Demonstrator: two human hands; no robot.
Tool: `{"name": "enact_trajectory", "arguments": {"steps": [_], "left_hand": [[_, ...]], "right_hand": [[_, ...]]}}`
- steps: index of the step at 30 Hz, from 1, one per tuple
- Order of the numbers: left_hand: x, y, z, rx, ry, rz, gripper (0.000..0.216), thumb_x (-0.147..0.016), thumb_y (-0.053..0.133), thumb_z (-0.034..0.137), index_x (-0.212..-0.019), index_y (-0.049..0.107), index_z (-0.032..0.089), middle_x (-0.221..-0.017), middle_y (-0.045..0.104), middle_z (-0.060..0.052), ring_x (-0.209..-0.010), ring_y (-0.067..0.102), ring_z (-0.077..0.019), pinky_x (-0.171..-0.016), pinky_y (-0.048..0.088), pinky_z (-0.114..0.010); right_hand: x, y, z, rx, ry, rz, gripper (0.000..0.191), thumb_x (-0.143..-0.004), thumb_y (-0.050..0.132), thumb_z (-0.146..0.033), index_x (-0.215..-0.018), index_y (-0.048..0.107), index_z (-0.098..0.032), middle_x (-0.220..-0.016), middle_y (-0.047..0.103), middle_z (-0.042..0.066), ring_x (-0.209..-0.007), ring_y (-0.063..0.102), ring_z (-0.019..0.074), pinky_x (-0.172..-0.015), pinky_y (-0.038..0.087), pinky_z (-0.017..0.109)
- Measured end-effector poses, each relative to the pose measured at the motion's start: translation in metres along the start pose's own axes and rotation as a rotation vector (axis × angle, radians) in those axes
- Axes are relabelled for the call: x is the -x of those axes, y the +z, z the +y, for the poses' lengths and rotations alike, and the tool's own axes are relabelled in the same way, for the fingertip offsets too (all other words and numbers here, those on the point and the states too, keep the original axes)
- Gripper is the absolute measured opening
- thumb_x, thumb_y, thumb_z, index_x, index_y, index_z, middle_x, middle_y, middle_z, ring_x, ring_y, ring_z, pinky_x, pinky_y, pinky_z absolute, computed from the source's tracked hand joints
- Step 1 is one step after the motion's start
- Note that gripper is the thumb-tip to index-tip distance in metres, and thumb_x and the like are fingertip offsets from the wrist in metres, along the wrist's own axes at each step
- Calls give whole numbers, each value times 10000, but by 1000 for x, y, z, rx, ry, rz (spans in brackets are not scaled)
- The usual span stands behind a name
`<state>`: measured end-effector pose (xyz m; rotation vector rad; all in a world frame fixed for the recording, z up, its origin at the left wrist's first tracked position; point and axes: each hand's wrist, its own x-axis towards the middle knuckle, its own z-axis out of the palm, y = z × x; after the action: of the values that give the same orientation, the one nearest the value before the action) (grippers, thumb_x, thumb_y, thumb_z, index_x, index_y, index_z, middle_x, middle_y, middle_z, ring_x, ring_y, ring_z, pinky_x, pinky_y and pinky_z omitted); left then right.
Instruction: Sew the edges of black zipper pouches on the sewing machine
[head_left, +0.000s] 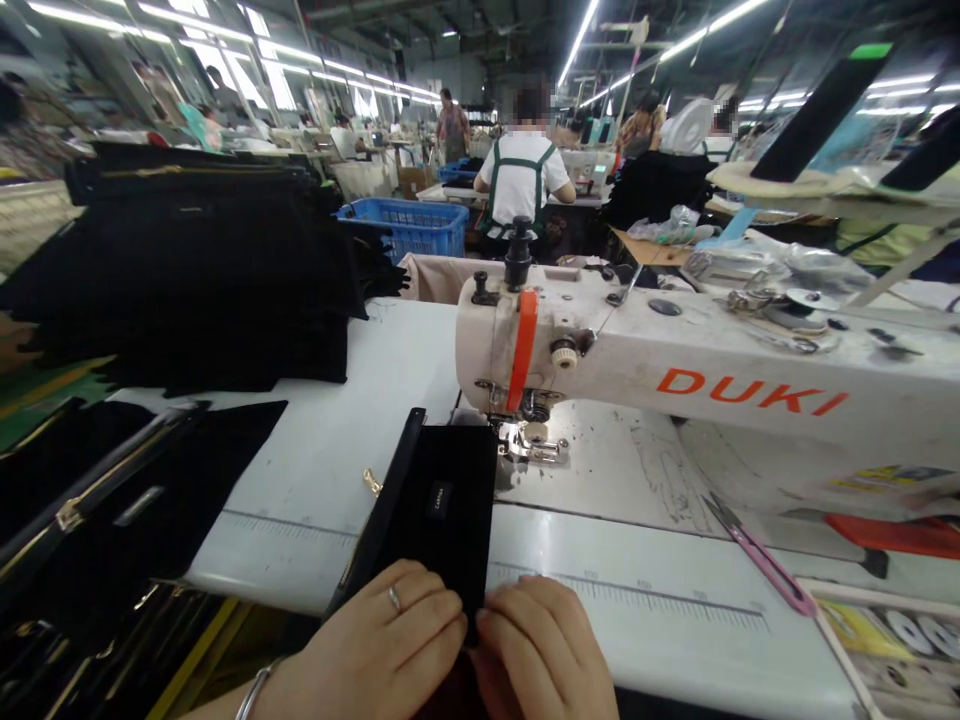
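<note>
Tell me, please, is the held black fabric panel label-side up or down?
Up: the black fabric panel shows its small lettered rectangular label.

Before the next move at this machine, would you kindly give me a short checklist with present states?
1. Left hand on the black piece: ok, fingers over its near end.
2. Right hand gripping: cannot tell; fingertips at the piece's near right edge.
3. Label facing up: ok.
4. Zipper pull away from the presser foot: ok, left of the piece.
5. Edge under the foot: cannot tell.
6. Snips off the piece: ok, lying to the right.
</note>
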<state>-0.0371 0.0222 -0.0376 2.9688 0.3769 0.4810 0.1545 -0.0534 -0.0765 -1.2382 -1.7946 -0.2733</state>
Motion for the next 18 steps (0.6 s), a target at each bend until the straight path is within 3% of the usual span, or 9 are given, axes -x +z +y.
{"name": "enact_trajectory", "arguments": {"steps": [5,11,18], "left_hand": [[-10,-4,-6,75,7,72,346,-1035,290,186,-1012,630,128,-981,653,-59,-862,554,-180,-821,483,-303],[-20,-5,-21,153,-12,59,249,-983,387,90,-1046,624,135,-1138,651,-66,-993,573,-170,-920,485,-297],[-33,3,-47,155,1,0,240,-973,415,90,-1100,610,150,-1170,644,-40,-1030,569,-175,-974,467,-318]], "right_hand": [[-6,-1,12,62,-163,-21,147,-911,603,-102,-927,701,-210,-862,730,0,-830,670,154,-867,542,310],[-23,-1,22,2,-147,-103,185,-947,530,-94,-894,696,-155,-885,735,22,-799,652,167,-734,521,287],[-32,-3,39,-16,-132,-233,190,-983,497,-171,-1016,683,-147,-1044,725,38,-856,630,199,-742,513,330]]}}
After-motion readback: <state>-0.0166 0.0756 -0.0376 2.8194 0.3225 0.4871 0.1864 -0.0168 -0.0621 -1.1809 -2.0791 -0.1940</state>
